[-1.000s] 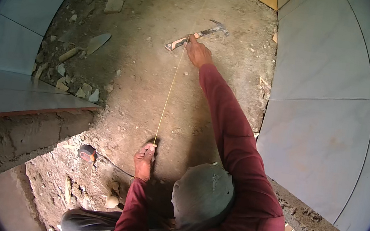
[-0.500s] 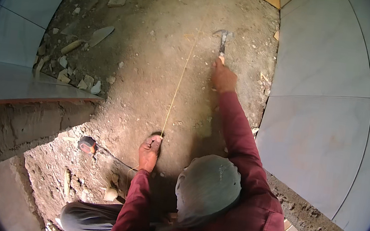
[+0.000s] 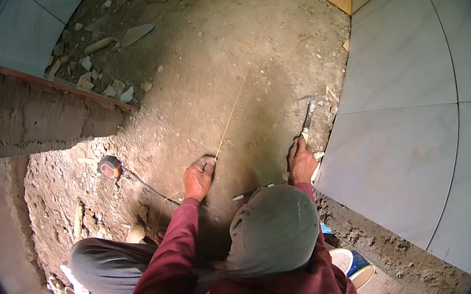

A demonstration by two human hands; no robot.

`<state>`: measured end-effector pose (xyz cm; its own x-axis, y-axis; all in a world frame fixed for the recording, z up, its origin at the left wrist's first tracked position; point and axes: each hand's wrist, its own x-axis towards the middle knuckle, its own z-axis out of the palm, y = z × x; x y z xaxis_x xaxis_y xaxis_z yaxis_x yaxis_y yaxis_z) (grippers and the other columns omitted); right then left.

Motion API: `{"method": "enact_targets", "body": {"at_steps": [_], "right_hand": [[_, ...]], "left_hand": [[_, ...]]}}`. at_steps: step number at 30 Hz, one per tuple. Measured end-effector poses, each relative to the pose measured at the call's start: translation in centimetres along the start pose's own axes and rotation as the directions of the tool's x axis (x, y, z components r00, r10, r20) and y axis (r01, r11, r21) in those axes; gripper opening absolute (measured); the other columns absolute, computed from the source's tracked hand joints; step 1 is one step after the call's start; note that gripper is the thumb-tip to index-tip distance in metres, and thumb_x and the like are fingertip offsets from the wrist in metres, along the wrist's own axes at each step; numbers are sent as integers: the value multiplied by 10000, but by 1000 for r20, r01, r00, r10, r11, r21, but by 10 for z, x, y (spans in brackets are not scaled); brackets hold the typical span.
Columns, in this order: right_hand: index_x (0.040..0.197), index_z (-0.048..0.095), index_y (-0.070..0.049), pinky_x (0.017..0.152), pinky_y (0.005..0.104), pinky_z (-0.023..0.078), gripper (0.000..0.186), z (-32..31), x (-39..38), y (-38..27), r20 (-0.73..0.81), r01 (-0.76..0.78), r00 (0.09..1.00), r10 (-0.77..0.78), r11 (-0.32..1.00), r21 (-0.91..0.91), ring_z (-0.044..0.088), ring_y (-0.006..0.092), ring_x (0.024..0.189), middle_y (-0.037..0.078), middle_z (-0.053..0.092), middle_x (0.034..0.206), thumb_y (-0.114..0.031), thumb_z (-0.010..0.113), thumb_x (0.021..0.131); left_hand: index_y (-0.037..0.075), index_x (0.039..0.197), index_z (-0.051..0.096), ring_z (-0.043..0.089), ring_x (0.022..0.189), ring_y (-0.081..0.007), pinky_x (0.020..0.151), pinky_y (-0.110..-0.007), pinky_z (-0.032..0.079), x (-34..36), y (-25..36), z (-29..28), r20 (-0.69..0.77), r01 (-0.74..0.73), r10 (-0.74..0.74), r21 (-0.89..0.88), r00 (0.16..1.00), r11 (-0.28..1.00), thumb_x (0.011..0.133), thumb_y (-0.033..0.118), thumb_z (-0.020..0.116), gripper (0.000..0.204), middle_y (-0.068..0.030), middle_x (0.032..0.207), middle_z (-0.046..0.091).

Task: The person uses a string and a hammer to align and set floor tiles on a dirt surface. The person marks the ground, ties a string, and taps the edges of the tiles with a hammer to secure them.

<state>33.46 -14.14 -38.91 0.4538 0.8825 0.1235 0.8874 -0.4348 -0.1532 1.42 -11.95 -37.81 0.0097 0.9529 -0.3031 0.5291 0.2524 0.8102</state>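
Note:
My left hand [image 3: 198, 179] is closed in a pinch at the near end of a thin yellow string [image 3: 233, 107], low against the dirt floor. From there the string runs away from me over the ground, and a loose length trails back beside my left wrist. My right hand [image 3: 302, 166] grips the handle of a claw hammer [image 3: 308, 118], whose head points away, close to the tiles on the right. A tape measure [image 3: 109, 167], orange and black, lies left of my left hand.
Large grey tiles [image 3: 390, 154] border the right side; a raised tiled ledge [image 3: 45, 118] stands left. A trowel [image 3: 137, 35] and broken tile pieces [image 3: 116, 88] lie far left. My grey-clothed knee [image 3: 275, 228] rises between my arms. A blue-and-white container [image 3: 360, 268] stands at the lower right.
My right hand has brought the hammer nearer and to the right, beside the tile edge. My left hand still pinches the string. The view has shifted slightly.

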Motion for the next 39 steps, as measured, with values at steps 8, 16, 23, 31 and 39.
{"method": "enact_targets", "body": {"at_steps": [8,16,23,31,39], "right_hand": [[1216,561,-180,639,540,545,287,11,20,-14,141,-77,987,76,997,2,701,430,740,248,678,942,-281,593,949],[1246,583,-179,681,545,538,332,-3,2,0,64,-29,998,21,992,120,685,450,791,229,665,1008,-264,619,927],[1367,539,-171,772,553,529,429,13,-1,1,117,-83,990,76,995,52,668,462,905,267,633,1052,-313,582,964],[1308,588,-162,805,526,505,435,6,4,-2,-39,222,973,-227,969,-110,628,435,901,248,564,1121,-186,686,885],[1083,687,-49,778,345,512,133,-12,-26,-109,92,313,865,-494,672,671,644,255,864,113,654,969,-113,661,969]], "left_hand": [[41,1053,751,728,873,-281,797,-365,530,3,-6,0,-54,38,-37,23,998,999,959,301,656,292,-180,936,750],[17,949,696,712,849,-362,768,-429,527,8,-5,6,-58,157,-156,6,986,988,933,273,631,265,-215,876,722],[25,924,714,630,732,-189,716,-338,500,22,-36,13,51,254,-249,-235,967,938,899,177,637,172,-99,764,693],[54,949,731,578,722,-121,685,-293,473,20,-24,4,91,272,-256,-336,962,902,914,164,664,134,-9,777,664],[62,960,723,588,736,-136,698,-308,486,20,-33,8,110,259,-235,-367,966,893,920,166,653,131,-29,795,672]]}}
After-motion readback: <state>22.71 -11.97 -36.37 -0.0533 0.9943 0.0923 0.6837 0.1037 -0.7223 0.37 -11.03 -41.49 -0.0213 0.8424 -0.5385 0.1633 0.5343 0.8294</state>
